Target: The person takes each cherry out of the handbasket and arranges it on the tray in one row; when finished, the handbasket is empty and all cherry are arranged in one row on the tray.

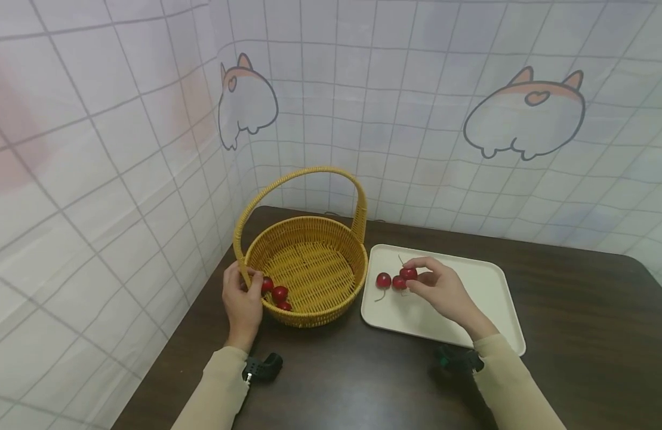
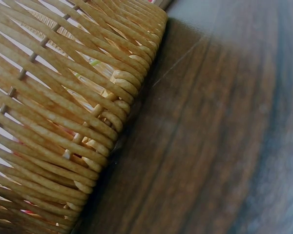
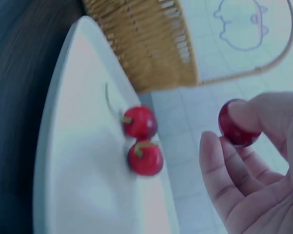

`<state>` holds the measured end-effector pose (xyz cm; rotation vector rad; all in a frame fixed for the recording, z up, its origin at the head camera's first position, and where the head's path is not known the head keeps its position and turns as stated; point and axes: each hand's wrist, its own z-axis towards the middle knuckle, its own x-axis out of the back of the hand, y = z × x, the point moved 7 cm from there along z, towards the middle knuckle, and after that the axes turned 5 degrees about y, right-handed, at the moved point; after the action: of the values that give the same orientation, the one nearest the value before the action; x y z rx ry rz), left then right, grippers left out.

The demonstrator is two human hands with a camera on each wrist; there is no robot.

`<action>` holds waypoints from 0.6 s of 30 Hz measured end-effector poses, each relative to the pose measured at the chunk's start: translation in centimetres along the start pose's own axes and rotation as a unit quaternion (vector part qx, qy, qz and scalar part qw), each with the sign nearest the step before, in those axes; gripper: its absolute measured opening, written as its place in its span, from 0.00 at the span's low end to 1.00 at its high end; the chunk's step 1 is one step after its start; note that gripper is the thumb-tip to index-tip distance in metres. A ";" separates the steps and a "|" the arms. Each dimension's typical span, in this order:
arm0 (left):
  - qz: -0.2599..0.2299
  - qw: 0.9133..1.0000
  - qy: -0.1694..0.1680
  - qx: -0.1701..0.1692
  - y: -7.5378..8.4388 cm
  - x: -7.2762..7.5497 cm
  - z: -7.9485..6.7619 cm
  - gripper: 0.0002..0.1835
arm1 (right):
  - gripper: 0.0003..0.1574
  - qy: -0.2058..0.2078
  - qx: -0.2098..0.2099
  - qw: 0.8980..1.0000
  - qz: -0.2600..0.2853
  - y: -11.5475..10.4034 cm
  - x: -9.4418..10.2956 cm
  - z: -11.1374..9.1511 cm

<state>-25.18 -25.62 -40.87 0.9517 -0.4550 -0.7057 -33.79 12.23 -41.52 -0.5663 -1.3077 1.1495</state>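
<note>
My left hand (image 1: 242,304) grips the rim of the yellow woven basket (image 1: 325,269) where the tall handle meets it, thumb toward the inside. Three red cherries lie in the basket close by that hand, one of them a cherry (image 1: 279,294) near the inner wall. Over the white tray (image 1: 483,283), my right hand (image 1: 440,292) pinches a dark red cherry (image 3: 234,124) between thumb and fingers. Below it, two more cherries with stems, a left one (image 1: 383,280) and a right one (image 1: 399,283), rest on the tray. Only basket weave (image 2: 63,97) and tabletop appear in the left wrist view.
The tray stands right of the basket on a dark wood table (image 1: 331,370). Behind and to the left hangs a white grid-patterned cloth (image 1: 390,119) with cartoon animals. The basket's handle (image 1: 322,170) arches high above its rim. Black straps circle both wrists.
</note>
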 end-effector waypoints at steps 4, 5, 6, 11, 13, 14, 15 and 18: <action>0.002 1.000 0.002 0.003 0.0 0.0 0.0 0.04 | 0.24 0.023 -0.035 0.999 -0.027 2.1 1.2 -0.4; 0.003 1.000 0.003 0.003 0.0 0.0 0.0 0.04 | 0.25 0.028 -0.046 0.998 -0.027 2.6 1.3 -0.5; 0.005 1.000 0.003 0.003 0.0 0.1 0.0 0.04 | 0.25 0.033 -0.056 0.998 -0.028 3.1 1.5 -0.5; 0.010 1.000 0.002 0.002 0.1 0.1 0.0 0.04 | 0.26 0.040 -0.095 0.994 -0.026 5.2 1.7 -0.9; 0.010 1.000 0.001 0.002 0.1 0.0 0.0 0.04 | 0.26 0.035 -0.105 0.993 -0.033 5.8 1.5 -1.1; 0.009 1.000 0.001 0.002 0.2 0.0 0.0 0.03 | 0.26 0.033 -0.108 0.993 -0.038 6.1 1.5 -1.1; 0.008 1.000 0.002 0.002 0.2 0.0 0.0 0.03 | 0.27 0.033 -0.111 0.992 -0.044 6.3 1.4 -1.1; 0.007 1.000 0.002 0.002 0.3 -0.1 0.0 0.03 | 0.27 0.036 -0.114 0.991 -0.061 6.8 1.4 -1.1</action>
<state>-25.14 -25.44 -40.64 0.9536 -0.4599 -0.6907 -35.17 16.38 -47.00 -0.6784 -1.4011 0.8761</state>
